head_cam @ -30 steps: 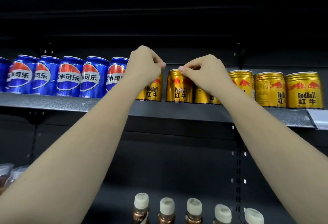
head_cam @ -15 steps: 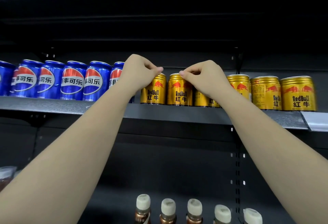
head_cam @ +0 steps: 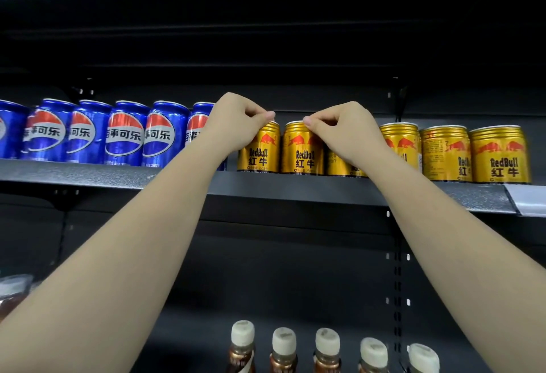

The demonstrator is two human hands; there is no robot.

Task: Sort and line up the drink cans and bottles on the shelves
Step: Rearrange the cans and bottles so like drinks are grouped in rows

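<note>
With the left hand (head_cam: 236, 122) pinching one gold can's (head_cam: 260, 148) rim and the right hand (head_cam: 339, 130) pinching its three-o'clock neighbour (head_cam: 301, 148) on the shelf (head_cam: 88, 173), a sideways tug could tip either can into the row.

Upright blue cans (head_cam: 124, 133), gold cans (head_cam: 499, 154)

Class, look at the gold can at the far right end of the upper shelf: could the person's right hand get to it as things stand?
Probably yes. The right hand is at the gold row's tops, and the far-right gold can stands at the shelf front with open space above and nothing before it.
</note>
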